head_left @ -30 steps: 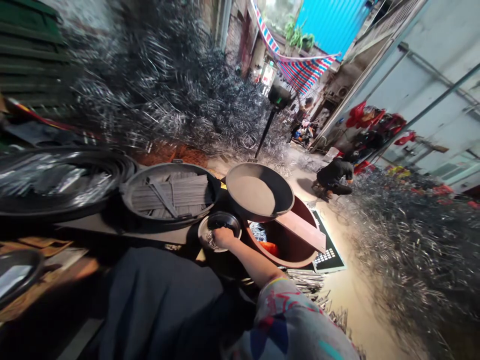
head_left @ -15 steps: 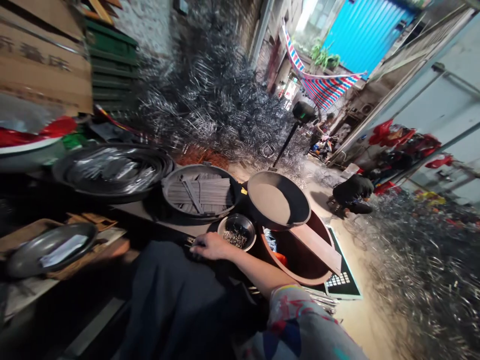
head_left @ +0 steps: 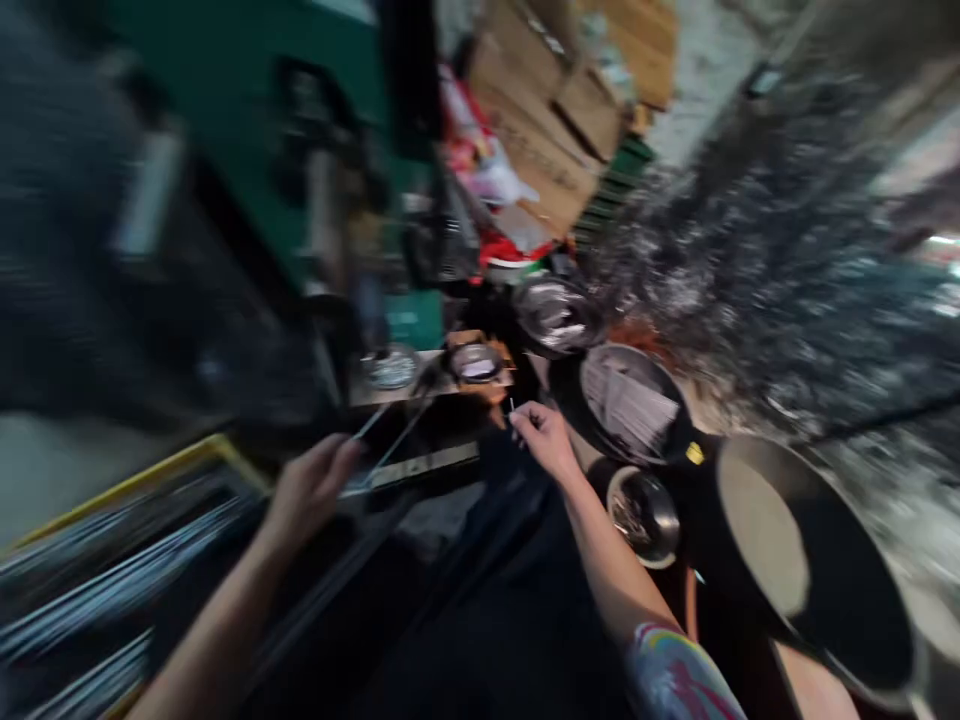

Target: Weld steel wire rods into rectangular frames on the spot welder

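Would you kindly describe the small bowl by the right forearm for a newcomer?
Start at the large dark pan, lower right. Left of it, beneath the pan of grey strips, sits the small metal bowl beside the right forearm. It is far smaller than both, holding tiny bits.

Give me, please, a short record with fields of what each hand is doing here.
Left hand: grip closed around thin metal rods that point up and away from the person.
Right hand: fingertips pinch a small metal piece.
Beside right arm: small bowl of metal bits, basin of grey strips, large dark pan.
View: heavily motion-blurred.
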The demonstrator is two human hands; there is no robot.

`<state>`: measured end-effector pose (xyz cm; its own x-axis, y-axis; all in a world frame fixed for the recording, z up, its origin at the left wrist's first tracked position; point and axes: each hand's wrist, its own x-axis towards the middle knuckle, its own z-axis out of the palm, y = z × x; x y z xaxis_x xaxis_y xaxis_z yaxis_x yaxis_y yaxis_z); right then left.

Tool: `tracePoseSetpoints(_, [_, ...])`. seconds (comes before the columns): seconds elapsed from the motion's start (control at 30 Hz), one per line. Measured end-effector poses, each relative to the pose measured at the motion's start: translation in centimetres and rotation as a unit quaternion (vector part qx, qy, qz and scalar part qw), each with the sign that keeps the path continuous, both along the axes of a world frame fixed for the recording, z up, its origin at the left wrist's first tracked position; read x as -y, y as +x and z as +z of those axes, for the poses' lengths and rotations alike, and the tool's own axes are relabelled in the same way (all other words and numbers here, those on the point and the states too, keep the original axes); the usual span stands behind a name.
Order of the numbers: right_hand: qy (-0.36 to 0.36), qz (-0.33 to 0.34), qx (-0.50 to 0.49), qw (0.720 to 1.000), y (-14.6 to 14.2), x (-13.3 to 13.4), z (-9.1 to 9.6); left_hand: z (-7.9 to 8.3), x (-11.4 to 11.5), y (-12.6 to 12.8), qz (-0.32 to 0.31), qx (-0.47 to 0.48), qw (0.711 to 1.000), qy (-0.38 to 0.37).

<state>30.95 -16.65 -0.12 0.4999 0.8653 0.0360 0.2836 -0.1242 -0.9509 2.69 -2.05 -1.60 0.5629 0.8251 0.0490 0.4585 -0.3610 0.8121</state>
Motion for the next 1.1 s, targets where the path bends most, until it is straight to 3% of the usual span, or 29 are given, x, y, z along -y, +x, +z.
tracePoseSetpoints(0.07, [0.004,0.043,-0.051,0.998,-2.8,-4.3,-0.9,0.4,-0.1,-2.7,0.031,0.017,0.999,-0.008])
tracePoseSetpoints(0.17, [-0.005,0.07,-0.127,0.989,-6.8,-9.3,-1.9,1.1,-0.4,-3.8,0.036,0.04,0.998,-0.016])
tracePoseSetpoints(0.33, [0.003,0.073,-0.192,0.979,-10.4,-13.6,-2.5,1.2,-0.5,-4.3,0.041,0.055,0.998,-0.005])
tracePoseSetpoints(0.83, [0.015,0.108,-0.238,0.965,-12.1,-15.9,-2.7,-0.8,-0.6,-5.2,0.062,0.093,0.993,-0.034])
tracePoseSetpoints(1.1, [0.019,0.126,-0.268,0.955,-12.1,-16.1,-2.3,-0.8,-0.7,-5.1,0.071,0.102,0.992,-0.036])
